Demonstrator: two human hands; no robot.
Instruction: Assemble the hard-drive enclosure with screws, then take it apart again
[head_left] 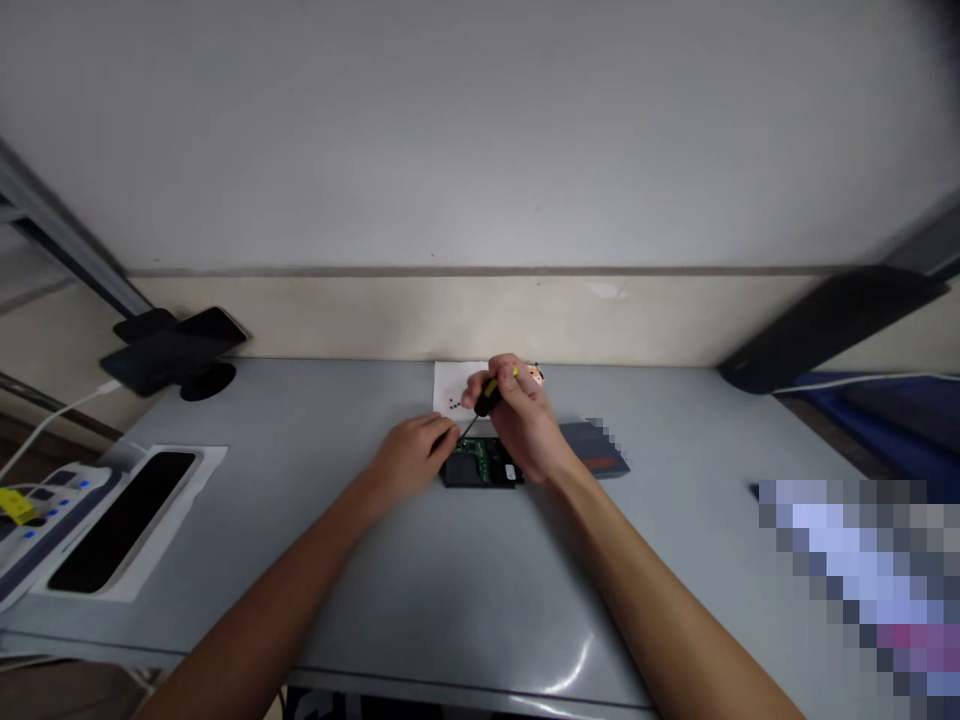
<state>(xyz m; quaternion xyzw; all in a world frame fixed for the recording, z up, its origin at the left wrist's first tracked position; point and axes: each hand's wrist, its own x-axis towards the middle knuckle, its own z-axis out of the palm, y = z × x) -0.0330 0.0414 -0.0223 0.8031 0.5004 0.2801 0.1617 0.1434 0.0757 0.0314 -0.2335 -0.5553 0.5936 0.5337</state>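
Observation:
My right hand (521,415) grips a black and yellow screwdriver (488,397), its shaft slanting down to the left. The tip meets the upper left area of an opened black device (469,472) with a green circuit board (484,458) showing. My left hand (412,450) rests at the device's left edge, fingers closed together against it; whether they pinch anything small is hidden. Behind the device lies a white sheet (445,376) with several tiny dark pieces (454,404), perhaps screws. To the right, partly behind my right wrist, is a flat dark grey panel (596,448) with an orange-brown patch.
A phone (124,522) lies on white paper at the left, beside a power strip (56,510) with a yellow plug. Another phone on a stand (176,350) is at the back left. A tall black object (817,330) stands back right; a pixelated area covers the right front.

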